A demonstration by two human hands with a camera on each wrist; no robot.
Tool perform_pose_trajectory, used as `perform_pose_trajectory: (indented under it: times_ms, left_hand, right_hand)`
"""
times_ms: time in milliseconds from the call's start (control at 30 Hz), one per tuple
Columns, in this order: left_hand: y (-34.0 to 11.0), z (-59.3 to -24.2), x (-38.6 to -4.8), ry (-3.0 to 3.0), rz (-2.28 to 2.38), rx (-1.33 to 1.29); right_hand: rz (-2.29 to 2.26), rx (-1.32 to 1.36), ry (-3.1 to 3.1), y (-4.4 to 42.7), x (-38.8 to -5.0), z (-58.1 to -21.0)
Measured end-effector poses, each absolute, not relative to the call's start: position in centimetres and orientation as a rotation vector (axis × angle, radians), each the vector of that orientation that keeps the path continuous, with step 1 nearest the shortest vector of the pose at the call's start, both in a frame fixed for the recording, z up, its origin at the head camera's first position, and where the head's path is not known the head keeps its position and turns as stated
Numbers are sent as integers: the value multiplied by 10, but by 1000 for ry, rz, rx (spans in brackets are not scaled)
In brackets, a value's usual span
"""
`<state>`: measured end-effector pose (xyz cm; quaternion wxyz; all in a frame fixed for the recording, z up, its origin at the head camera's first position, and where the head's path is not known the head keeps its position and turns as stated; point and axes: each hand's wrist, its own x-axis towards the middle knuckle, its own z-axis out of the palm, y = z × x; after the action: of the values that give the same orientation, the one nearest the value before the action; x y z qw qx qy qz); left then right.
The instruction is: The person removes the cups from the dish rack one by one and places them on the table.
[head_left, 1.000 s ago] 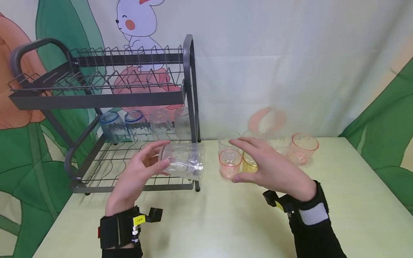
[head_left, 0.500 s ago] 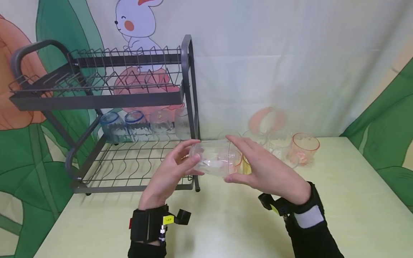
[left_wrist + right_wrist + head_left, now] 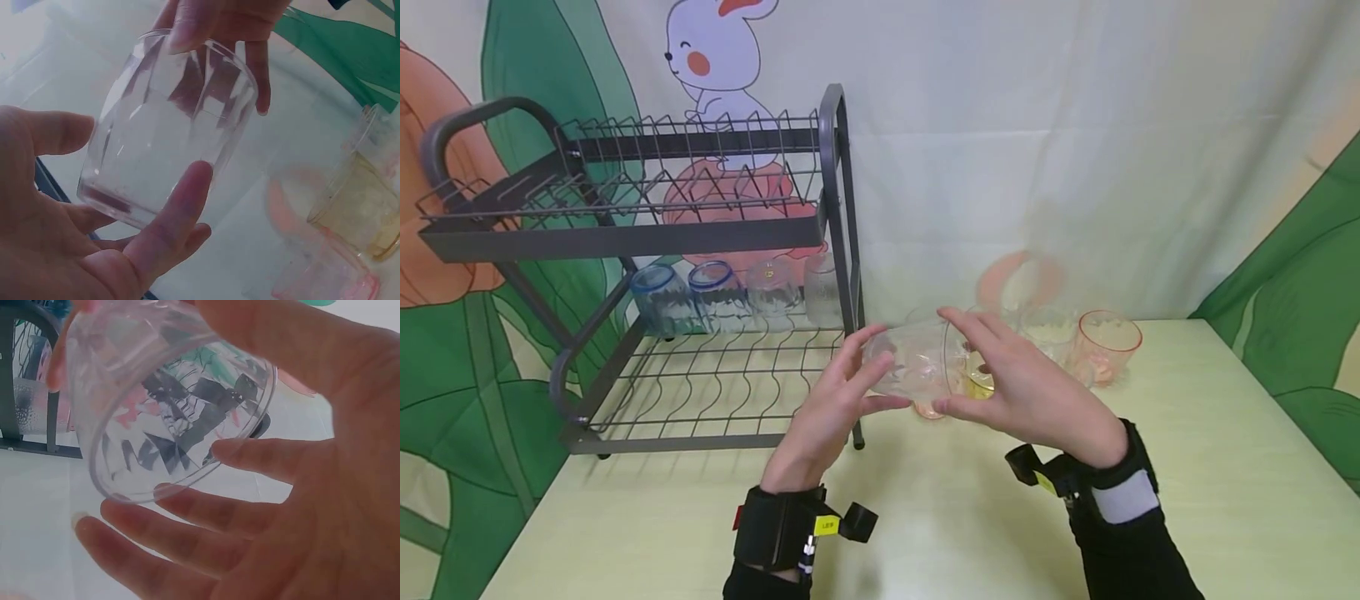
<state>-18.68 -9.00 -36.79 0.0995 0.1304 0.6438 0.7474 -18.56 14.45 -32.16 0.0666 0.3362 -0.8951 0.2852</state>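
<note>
Over the last second, I see the glass [image 3: 165,137] has come right, from the rack [image 3: 625,243] to the right hand [image 3: 1037,383]. It lies sideways above the pale bench [image 3: 955,525]: left hand [image 3: 823,404] gripping its base, right hand its rim. Beyond, more glasses [image 3: 1108,354] stand on the bench; leftward, the rack's lower tier holds four tumblers [image 3: 722,296]. Behind, I make out white cloth [image 3: 955,192] with a printed rabbit [image 3: 718,54].

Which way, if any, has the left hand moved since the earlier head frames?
Yes, rightward: in the head view the left hand has gone from in front of the middle of the dish rack to its right-hand end, carrying the clear glass.
</note>
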Motion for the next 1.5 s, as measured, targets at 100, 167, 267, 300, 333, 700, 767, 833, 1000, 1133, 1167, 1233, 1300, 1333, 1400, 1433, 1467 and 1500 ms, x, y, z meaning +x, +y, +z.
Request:
perform_pose_trajectory:
  times_ms: [100,167,267,300,333,700,767,833,1000,1133,1167,1233,1300,1333,1400,1433,1467,1500]
  left_hand:
    - [-85,-369,-186,1897,2186,387]
    - [-83,-368,-187,1898,2171,410]
    - [-80,-366,-189,1897,2153,451]
    - [-79,-366,-189,1903,2147,459]
    - [-79,-365,-189,1910,2140,463]
    - [-74,-365,-187,1880,2130,460]
    - [-74,-365,-188,1886,2126,467]
    - [-73,-366,-188,1892,2118,463]
    - [-73,-370,-187,1880,2102,447]
    - [-71,-371,-186,1896,2065,456]
    - [-70,-371,-187,1918,2046,457]
    - [-70,-371,-186,1975,2005,460]
    - [-71,-371,-185,2089,1922,453]
    - [-72,-370,-184,2163,1872,452]
    - [-77,-369,-182,2289,1788,453]
    - [-80,-368,-180,2342,1742,439]
    - [-83,-367,-178,2385,1706,428]
    - [-87,-365,-177,2417,1680,425]
  right_hand:
    - [881,1021,-2692,146,-185,-321]
    - [900,1020,-2683,147,-185,-321]
    - [930,1016,-2664,150,-185,-320]
    - [938,1015,-2659,150,-185,-319]
    - [943,1017,-2656,151,-186,-319]
    - [1046,1070,-2637,155,-185,-314]
    - [1035,1078,-2637,156,-186,-314]
    - [1017,1083,-2636,157,-186,-314]
    - [1014,1090,-2646,161,-187,-317]
    - [989,1087,-2649,166,-188,-319]
    - [975,1085,-2652,167,-188,-319]
    - [953,1078,-2665,169,-188,-318]
    - [926,1054,-2689,171,-186,-318]
    - [920,1037,-2701,173,-186,-317]
    - [920,990,-2732,177,-184,-315]
    - [922,963,-2749,180,-183,-314]
    - [925,942,-2761,183,-183,-313]
    - [936,920,-2772,186,-182,-313]
